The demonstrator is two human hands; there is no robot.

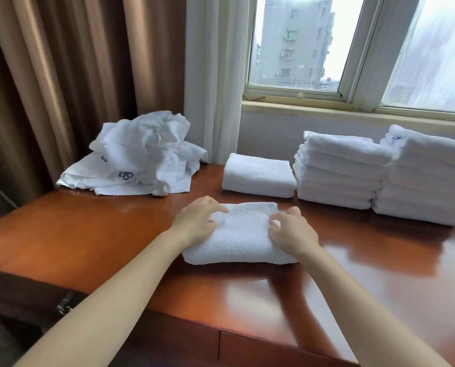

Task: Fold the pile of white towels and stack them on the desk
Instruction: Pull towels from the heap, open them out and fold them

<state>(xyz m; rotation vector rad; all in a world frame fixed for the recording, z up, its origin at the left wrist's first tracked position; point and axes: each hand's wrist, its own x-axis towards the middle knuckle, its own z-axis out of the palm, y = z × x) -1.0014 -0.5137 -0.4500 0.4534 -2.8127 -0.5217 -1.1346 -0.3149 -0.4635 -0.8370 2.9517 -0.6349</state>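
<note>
Towel [237,234], folded into a thick white rectangle, lies at the centre of the glossy wooden desk [88,234] with both hands on it. The left hand [198,221] sits on its 9 o'clock edge, fingers gently bent and spread, tips pressing on the top layer without closing round it. The right hand [292,231] is on the 3 o'clock side, fingers curled tight with the thumb raised, pinching a fold of the cloth. At 10 o'clock from this towel lies the crumpled pile [141,154] of unfolded towels. At 12 o'clock rests a single folded towel [258,178]. At 2 o'clock stand a tall stack [337,170] and a second stack [427,181], touching.
</note>
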